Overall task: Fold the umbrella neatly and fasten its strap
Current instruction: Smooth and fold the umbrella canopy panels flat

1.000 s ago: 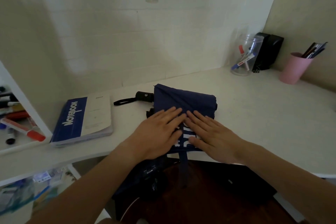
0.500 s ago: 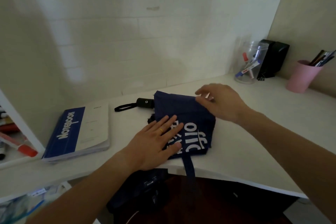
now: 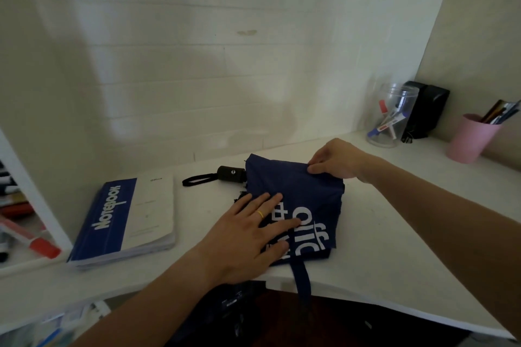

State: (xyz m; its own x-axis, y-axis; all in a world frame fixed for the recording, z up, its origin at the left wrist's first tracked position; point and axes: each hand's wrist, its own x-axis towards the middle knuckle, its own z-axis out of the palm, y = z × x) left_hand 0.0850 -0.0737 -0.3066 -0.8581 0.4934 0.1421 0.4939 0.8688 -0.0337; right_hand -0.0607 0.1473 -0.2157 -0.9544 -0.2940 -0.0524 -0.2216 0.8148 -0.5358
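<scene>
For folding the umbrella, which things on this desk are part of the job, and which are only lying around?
Part of the job:
- umbrella, navy, flat on the desk
- strap, hanging over the desk edge
- left hand, pressing the canopy
- right hand, pinching the far fold

Only lying around:
- notebook
- clear jar of markers
- pink cup of pens

Both forearms are bare up to the frame's edge, with no sleeve, watch or bracelet showing. The left hand (image 3: 242, 236) wears a thin, plain gold-coloured metal ring (image 3: 260, 214) on one middle finger. The right hand (image 3: 337, 159) shows no jewellery.
</scene>
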